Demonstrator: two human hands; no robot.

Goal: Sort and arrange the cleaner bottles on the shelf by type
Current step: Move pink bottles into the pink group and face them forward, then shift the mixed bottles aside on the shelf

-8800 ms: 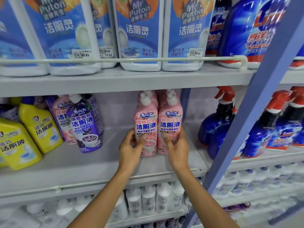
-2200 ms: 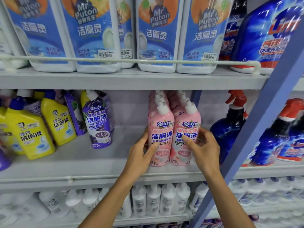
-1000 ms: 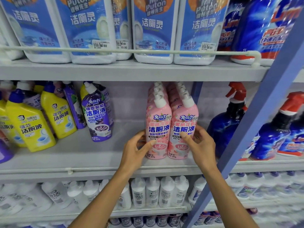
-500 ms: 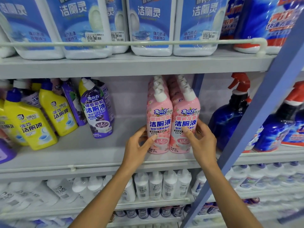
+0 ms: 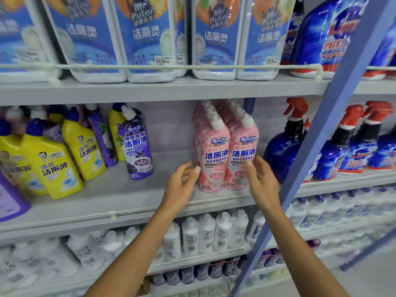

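Note:
Two rows of pink cleaner bottles stand on the middle shelf [image 5: 132, 202], with the left front pink bottle [image 5: 214, 155] and the right front pink bottle [image 5: 244, 151] side by side. My left hand [image 5: 182, 185] hangs just left of the left bottle, fingers loosely curled, with only the thumb tip at its edge. My right hand [image 5: 260, 181] holds the right bottle low down, thumb on its label and fingers round its right side. A purple bottle [image 5: 137, 146] stands apart to the left, with more purple bottles and yellow bottles [image 5: 53, 166] beyond it.
A bare gap of shelf lies between the purple and pink bottles. A slanted blue upright [image 5: 317, 159] crosses right of my right hand. Blue spray bottles [image 5: 285, 144] with red triggers stand behind it. Large blue-labelled jugs [image 5: 214, 37] fill the top shelf and white bottles [image 5: 205, 234] the one below.
My left hand has slipped off the front of the left pink bottle and drawn slightly left. My right hand stays on the right bottle. The view has shifted a little.

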